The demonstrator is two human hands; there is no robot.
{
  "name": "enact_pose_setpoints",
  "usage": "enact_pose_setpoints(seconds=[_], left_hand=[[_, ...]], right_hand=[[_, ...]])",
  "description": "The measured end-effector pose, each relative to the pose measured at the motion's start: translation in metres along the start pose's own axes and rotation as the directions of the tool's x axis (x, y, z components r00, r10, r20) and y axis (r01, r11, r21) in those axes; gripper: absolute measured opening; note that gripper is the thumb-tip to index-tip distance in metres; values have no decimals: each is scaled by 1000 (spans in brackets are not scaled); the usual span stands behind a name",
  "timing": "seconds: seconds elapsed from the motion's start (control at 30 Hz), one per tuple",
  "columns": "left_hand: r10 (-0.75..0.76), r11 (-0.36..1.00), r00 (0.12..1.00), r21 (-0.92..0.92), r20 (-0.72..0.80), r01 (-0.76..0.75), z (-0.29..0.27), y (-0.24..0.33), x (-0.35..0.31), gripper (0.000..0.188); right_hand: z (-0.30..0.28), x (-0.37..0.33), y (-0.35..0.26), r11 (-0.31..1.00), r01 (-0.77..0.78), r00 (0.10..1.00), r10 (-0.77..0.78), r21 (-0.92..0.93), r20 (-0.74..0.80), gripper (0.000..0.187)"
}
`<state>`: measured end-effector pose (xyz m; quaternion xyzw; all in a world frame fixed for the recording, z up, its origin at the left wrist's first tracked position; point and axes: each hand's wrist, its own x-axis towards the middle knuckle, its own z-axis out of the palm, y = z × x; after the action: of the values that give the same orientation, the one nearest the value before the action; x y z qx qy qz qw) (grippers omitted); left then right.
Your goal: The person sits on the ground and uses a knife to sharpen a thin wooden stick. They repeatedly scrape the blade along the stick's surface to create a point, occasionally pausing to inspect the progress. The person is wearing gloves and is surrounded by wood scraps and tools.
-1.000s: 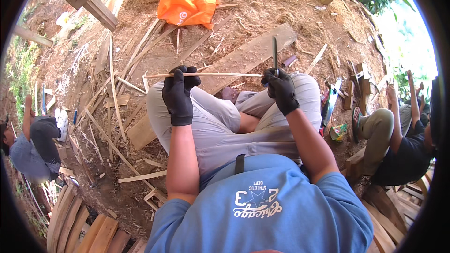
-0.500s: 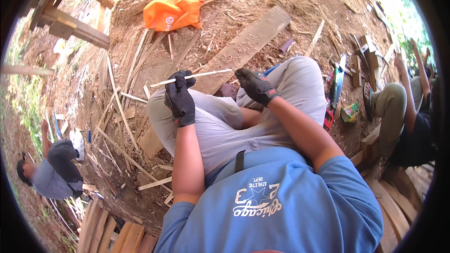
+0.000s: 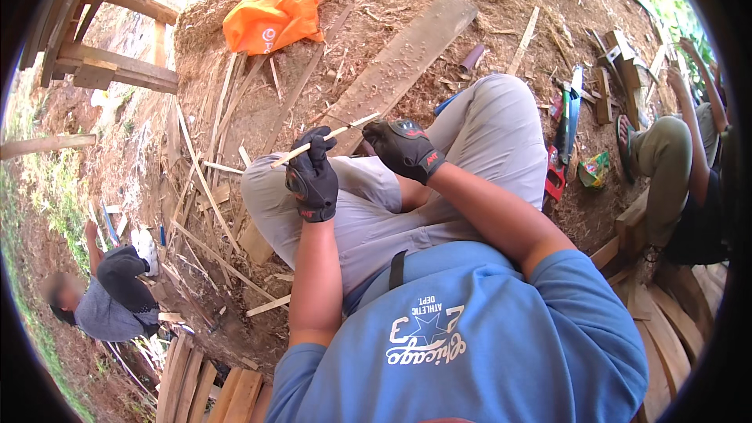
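Observation:
My left hand (image 3: 315, 180), in a black glove, is closed around a thin pale wooden stick (image 3: 346, 130) above my left knee. The stick slants up to the right, and its far end comes close to my other fist. My right hand (image 3: 403, 150), gloved too, is closed just right of that end. A thin dark blade-like tool (image 3: 338, 120) reaches leftward from its fingers, crossing near the stick; its handle is hidden in the glove.
A wide plank (image 3: 407, 51) strewn with shavings lies ahead, beside an orange bag (image 3: 274, 17). Wood strips (image 3: 205, 180) litter the left ground. A red-handled saw (image 3: 558, 164) lies right of my knee. People sit at left (image 3: 117, 290) and right (image 3: 666, 164).
Both hands have come a little closer together, and the stick now tilts more steeply. My right hand has moved left, and the dark blade-like tool now shows beyond its fingers.

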<state>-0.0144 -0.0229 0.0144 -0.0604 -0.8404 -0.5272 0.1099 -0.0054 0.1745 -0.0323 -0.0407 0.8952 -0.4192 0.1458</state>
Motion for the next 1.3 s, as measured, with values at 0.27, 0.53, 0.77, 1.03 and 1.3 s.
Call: enact_pose_setpoints(seconds=[0.27, 0.53, 0.77, 1.03, 1.3], left_hand=[[6, 1000, 999, 2, 38, -6, 6, 7, -5, 39], [29, 999, 999, 29, 45, -30, 8, 4, -9, 39], [34, 999, 999, 36, 34, -35, 7, 5, -7, 38], [202, 968, 977, 140, 74, -211, 2, -4, -4, 22], [131, 988, 989, 77, 63, -136, 5, -4, -10, 31]], right_hand=[[8, 1, 13, 1000, -1, 1000, 0, -12, -26, 33], [21, -4, 19, 997, 15, 988, -26, -72, -150, 32], [33, 11, 70, 947, -269, 963, 262, -174, -61, 34], [21, -5, 21, 999, -27, 986, 23, -23, -163, 32], [23, -8, 18, 997, 58, 984, -65, -48, -164, 32]])
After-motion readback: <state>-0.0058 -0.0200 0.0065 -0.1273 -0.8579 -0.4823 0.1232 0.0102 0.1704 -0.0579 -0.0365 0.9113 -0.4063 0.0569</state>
